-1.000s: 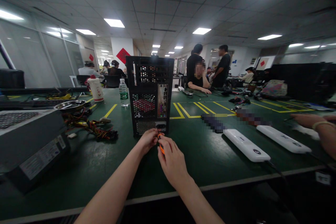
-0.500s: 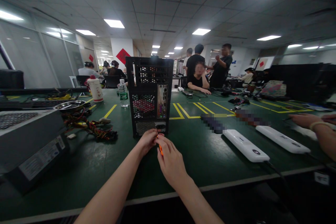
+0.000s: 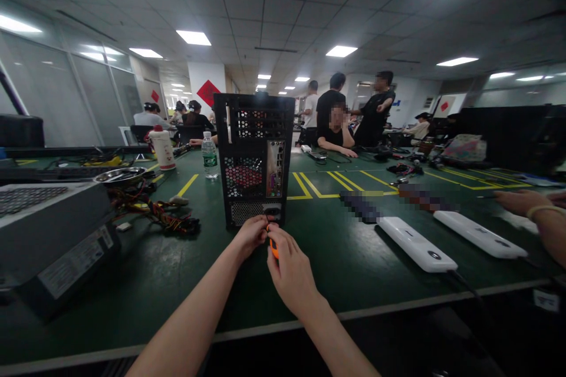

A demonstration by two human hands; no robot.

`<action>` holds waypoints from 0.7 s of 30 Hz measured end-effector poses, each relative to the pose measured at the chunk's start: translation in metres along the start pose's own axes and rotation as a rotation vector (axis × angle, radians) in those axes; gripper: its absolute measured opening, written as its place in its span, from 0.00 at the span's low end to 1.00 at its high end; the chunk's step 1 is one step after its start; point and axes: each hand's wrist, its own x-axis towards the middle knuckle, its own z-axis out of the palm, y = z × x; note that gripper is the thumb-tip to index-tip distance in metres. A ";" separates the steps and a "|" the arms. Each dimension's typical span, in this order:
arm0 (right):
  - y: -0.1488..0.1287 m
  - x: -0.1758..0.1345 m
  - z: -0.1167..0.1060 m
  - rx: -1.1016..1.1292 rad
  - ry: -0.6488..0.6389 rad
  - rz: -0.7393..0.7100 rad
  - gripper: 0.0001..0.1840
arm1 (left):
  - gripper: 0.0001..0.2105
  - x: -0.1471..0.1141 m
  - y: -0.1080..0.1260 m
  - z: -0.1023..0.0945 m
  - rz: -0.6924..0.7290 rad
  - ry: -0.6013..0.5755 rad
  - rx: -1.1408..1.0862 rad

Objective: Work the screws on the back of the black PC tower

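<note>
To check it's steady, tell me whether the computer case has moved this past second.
No: the computer case stands unshifted against the yellow lines beside it.

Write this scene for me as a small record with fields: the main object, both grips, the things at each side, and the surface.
Main object: upright black metal computer case, perforated back facing the camera
Right grip: closed around an orange-handled tool
Left grip: beside the tool's front end, by the case's lower back; contents hidden
Left side: grey metal box with white label, multicoloured cable bundle, clear plastic bottle with green label
Right side: two long white rounded devices
Surface: green table with yellow lines
</note>
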 end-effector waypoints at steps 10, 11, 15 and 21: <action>0.000 0.000 -0.004 0.004 0.085 0.083 0.11 | 0.10 0.004 -0.005 -0.004 0.038 -0.033 0.017; -0.001 0.000 -0.003 0.010 0.080 0.060 0.12 | 0.10 0.004 -0.005 -0.004 0.040 -0.038 0.013; 0.001 0.000 0.000 0.014 0.050 0.036 0.15 | 0.10 0.002 -0.003 -0.002 0.037 -0.036 0.007; 0.004 -0.002 -0.001 0.004 0.066 0.167 0.14 | 0.09 -0.002 0.001 0.000 0.022 -0.011 0.023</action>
